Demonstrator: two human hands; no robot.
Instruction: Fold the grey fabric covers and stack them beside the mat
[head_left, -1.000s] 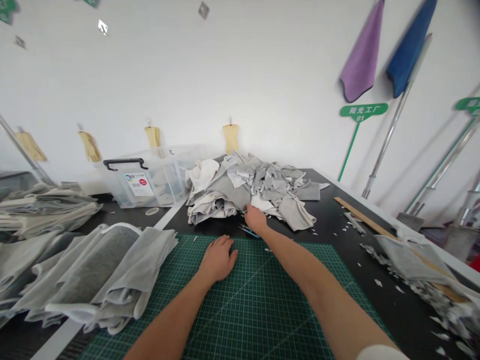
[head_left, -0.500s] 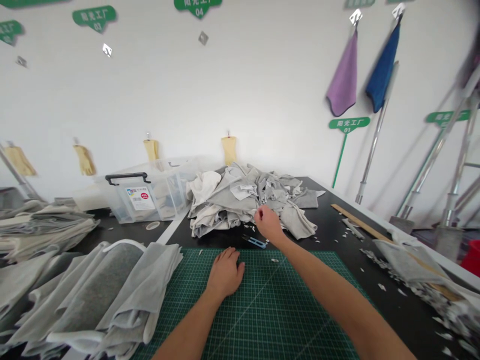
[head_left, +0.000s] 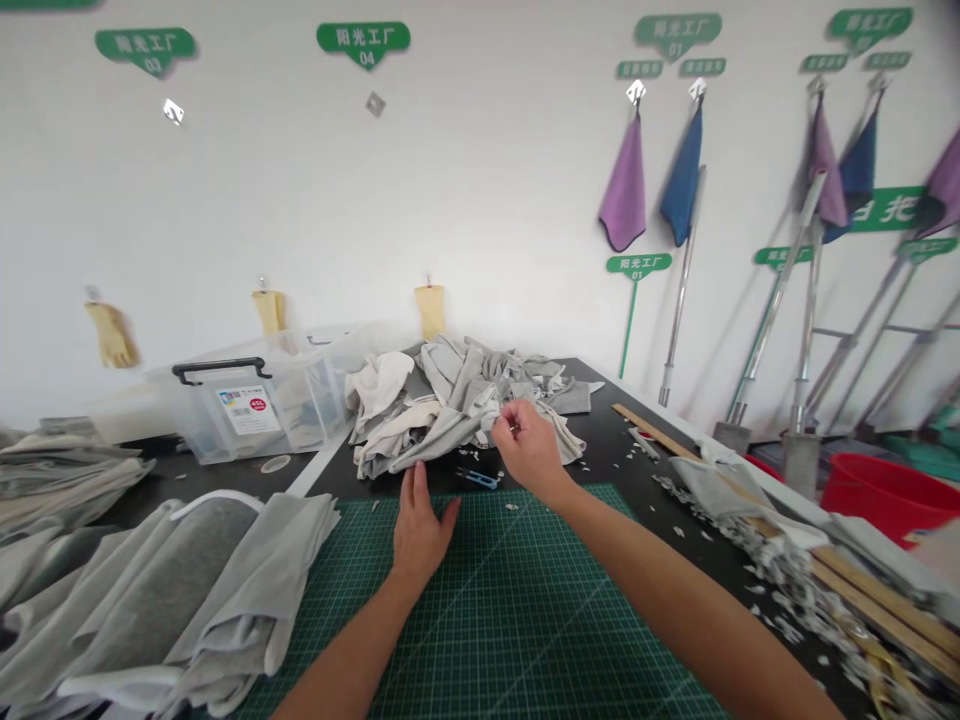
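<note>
A heap of grey and off-white cloth pieces (head_left: 442,400) lies at the far side of the table. My right hand (head_left: 531,452) is closed in a pinch at the heap's front right, on a grey cloth piece (head_left: 480,408). How much of that cloth lies between the fingers is partly hidden. My left hand (head_left: 420,528) is open, fingers stretched forward, their tips at the heap's front edge. Its palm is over the green cutting mat (head_left: 517,600). Between the hands, just beyond the mat, lies a pair of blue-handled thread snips (head_left: 480,479).
Folded grey cloths (head_left: 202,590) are stacked at the left. Behind them stands a clear plastic box (head_left: 300,400) with a black handle. A tape roll (head_left: 275,464) lies beside it. On the right are a wooden strip (head_left: 652,430), cloth scraps (head_left: 780,560) and a red bucket (head_left: 892,495).
The view has swung to the right. My left hand has moved forward from the mat to the heap's front edge, its fingers straighter. My right hand stays closed at the heap, where the cloth has shifted.
</note>
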